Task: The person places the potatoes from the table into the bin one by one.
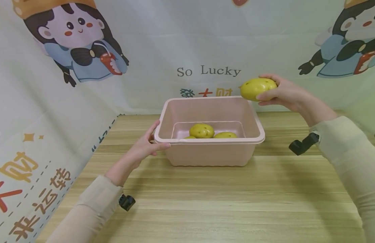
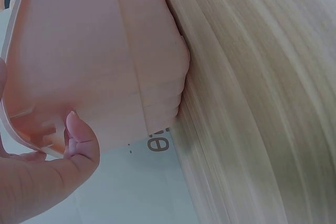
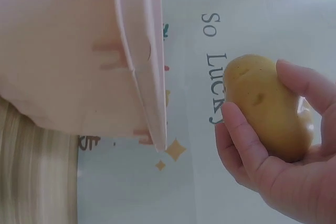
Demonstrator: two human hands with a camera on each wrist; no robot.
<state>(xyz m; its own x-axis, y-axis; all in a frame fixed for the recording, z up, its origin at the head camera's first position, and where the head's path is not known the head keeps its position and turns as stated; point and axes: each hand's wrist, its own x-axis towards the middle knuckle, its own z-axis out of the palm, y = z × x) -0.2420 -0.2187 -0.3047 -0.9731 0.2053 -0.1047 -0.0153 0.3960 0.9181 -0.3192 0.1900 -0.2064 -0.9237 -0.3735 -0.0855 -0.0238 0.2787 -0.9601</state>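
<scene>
A pink plastic bin (image 1: 210, 153) stands upright on the wooden table, its inside partly visible in the head view. My left hand (image 1: 142, 148) grips the rim at the front left corner; in the left wrist view the thumb (image 2: 81, 135) lies under the rim on the outer wall. Above the bin's right back corner, my right hand (image 1: 284, 92) holds a yellow potato (image 1: 256, 89) between thumb and fingers. The right wrist view shows this potato (image 3: 268, 108) apart from the rim. Inside the bin lie a potato (image 1: 201, 130), another (image 1: 225, 135) and a third, mostly hidden by the front wall.
The wooden table (image 1: 205, 202) extends in front of the bin and to both sides. Behind it hangs a printed white cloth (image 1: 163, 50) with cartoon figures and lettering, close to the bin's back. The same cloth covers the left side. A small black device sits on each sleeve.
</scene>
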